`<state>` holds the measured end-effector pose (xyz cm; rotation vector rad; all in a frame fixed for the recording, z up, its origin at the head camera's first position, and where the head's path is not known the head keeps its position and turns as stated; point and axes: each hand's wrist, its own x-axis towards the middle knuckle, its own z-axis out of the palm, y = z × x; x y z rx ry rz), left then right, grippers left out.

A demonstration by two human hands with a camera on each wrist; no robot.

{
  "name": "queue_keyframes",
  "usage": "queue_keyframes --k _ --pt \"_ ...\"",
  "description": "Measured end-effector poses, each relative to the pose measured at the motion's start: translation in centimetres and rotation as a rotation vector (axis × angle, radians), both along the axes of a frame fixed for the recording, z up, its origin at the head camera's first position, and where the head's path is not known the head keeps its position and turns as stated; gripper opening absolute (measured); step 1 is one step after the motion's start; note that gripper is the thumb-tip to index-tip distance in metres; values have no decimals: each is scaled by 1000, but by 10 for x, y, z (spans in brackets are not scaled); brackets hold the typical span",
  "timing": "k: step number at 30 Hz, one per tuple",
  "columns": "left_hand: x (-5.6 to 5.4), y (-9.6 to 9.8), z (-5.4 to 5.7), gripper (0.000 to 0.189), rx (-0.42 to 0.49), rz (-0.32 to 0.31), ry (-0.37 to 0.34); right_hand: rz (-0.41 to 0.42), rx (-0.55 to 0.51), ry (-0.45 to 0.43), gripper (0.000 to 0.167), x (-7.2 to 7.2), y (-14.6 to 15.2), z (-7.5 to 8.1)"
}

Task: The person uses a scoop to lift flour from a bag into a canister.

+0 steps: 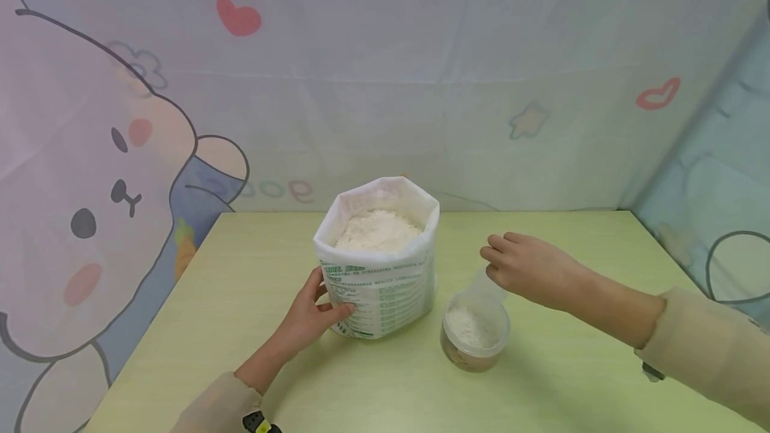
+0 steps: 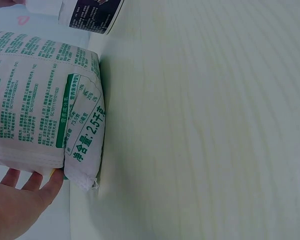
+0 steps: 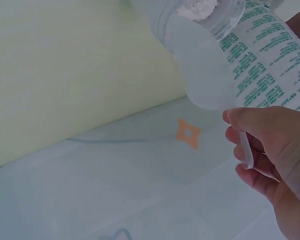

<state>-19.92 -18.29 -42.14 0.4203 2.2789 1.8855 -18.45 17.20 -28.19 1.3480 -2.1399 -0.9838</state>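
Note:
A white bag point(image 1: 385, 303) with green print stands upright, its top rolled open, full of white flour-like powder point(image 1: 377, 231). My left hand point(image 1: 305, 321) holds its lower left side, thumb on the front and fingers round the side. Right of the bag is a clear round plastic tub point(image 1: 471, 358) with white powder inside; its dark label point(image 2: 93, 16) shows in the left wrist view. Above the tub's far right rim my right hand point(image 1: 525, 271) pinches the handle of a translucent plastic scoop point(image 3: 202, 70). The scoop's far end is at the tub's mouth; whether it carries powder cannot be seen.
All stands on a pale yellow-green wood-grain table point(image 1: 252, 246). A printed cloth backdrop point(image 1: 385, 105) with hearts and a cartoon animal hangs behind the table's far edge and along its sides.

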Motion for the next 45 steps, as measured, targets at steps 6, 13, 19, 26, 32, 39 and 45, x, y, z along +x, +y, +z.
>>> queue_keyframes --k 6,13,19,26,32,39,45 --pt "1 0 0 75 -2 3 -3 -41 -27 -50 29 -2 3 1" --pt "0 0 0 75 2 1 3 -22 -35 -47 31 -3 6 2" --pt "0 0 -1 76 3 -5 14 23 -40 -27 33 -5 12 -3" --pt "-1 0 -1 74 -13 -3 20 62 -28 5 37 -7 20 -5" --pt "-1 0 0 75 -19 -10 31 80 -67 -2 38 -6 25 0" --pt "-1 -1 1 74 -20 -16 43 110 -246 -68 35 -5 31 -2" --pt "-1 0 -1 73 -9 -11 44 18 -356 -162 31 -5 42 -8"
